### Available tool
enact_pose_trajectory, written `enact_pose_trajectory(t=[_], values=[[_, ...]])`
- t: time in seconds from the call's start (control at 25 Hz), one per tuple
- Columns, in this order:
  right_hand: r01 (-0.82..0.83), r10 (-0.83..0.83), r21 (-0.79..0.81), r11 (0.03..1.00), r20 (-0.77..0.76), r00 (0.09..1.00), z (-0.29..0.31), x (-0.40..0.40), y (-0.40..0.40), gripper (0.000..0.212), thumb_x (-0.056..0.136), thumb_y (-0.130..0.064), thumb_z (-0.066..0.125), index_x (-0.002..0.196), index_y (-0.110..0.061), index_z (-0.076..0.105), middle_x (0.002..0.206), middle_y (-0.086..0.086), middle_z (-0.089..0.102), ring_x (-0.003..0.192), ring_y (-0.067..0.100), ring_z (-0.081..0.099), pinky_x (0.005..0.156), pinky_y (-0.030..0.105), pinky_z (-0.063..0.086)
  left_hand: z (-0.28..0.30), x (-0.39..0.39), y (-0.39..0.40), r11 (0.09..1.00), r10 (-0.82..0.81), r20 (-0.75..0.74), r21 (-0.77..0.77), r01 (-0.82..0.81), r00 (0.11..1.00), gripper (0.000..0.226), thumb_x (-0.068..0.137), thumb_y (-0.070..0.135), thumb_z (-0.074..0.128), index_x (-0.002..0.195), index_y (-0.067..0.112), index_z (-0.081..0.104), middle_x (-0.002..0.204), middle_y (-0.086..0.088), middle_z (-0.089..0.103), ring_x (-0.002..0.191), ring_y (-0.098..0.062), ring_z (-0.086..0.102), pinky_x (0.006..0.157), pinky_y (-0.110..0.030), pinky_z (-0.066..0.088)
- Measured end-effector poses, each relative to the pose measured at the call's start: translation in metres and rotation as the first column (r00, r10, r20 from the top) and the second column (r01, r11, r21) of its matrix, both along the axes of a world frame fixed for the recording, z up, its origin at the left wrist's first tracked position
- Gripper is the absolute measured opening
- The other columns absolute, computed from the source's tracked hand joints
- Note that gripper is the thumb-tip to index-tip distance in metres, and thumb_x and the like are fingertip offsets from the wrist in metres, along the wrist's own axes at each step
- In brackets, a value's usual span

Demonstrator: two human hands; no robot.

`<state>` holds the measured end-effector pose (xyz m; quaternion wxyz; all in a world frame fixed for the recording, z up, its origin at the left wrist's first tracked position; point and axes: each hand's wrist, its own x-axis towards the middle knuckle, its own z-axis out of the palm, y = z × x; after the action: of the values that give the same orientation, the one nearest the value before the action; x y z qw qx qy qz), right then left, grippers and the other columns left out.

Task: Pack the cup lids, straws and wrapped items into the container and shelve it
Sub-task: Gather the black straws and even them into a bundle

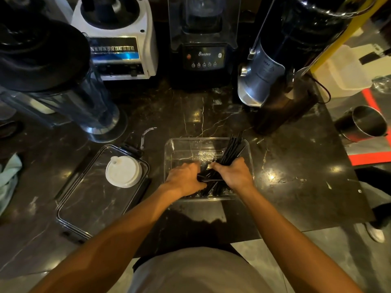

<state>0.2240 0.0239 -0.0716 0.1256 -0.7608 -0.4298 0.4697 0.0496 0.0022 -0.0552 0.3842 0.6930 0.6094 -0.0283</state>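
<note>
Over the tub (169,149) our left hand (183,180) and right hand (232,174) both grip the straws (231,150), half bedded inside. We judge packing barely begun: lids (123,171) wait on the tub cover (88,199); wrapped items unseen, shelving remains.

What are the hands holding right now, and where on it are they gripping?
Both hands, left and right, grip the bundle of black straws at its near end, inside the clear container. The far ends stick out over the rim.
</note>
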Motion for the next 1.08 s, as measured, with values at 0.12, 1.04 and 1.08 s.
enact_pose_trajectory(t=[0.12,1.04,1.08], values=[[0.189,-0.188,-0.008,0.982,-0.161,0.969,-0.004,-0.001,0.000,0.039,0.083,-0.036,0.082,0.112,-0.012,0.071,0.093,0.000,0.079,0.082,0.013,0.078,0.073,0.032,0.063,0.002,0.001,0.001,1.000,-0.025,0.027,-0.001,0.025,0.999,0.030,0.090,0.034,0.075,0.113,0.018,0.064,0.100,0.001,0.067,0.092,-0.017,0.066,0.087,-0.038,0.056],[0.301,-0.343,-0.168,0.939,-0.539,0.770,0.011,0.003,0.000,0.035,0.093,-0.017,0.074,0.126,-0.012,0.063,0.113,0.009,0.077,0.104,0.026,0.075,0.091,0.044,0.060,-0.006,0.006,0.013,0.994,-0.009,0.147,-0.106,0.025,0.989,0.035,0.088,0.032,0.077,0.118,0.019,0.064,0.107,0.002,0.070,0.098,-0.016,0.068,0.088,-0.038,0.058],[0.296,-0.339,-0.168,0.940,-0.541,0.770,0.010,0.003,-0.001,0.036,0.092,-0.017,0.074,0.126,-0.012,0.064,0.113,0.008,0.078,0.105,0.026,0.075,0.094,0.046,0.059,-0.006,0.005,0.014,0.994,0.002,0.167,-0.111,0.017,0.986,0.037,0.088,0.031,0.077,0.119,0.019,0.062,0.110,0.002,0.068,0.100,-0.016,0.067,0.088,-0.037,0.057]])
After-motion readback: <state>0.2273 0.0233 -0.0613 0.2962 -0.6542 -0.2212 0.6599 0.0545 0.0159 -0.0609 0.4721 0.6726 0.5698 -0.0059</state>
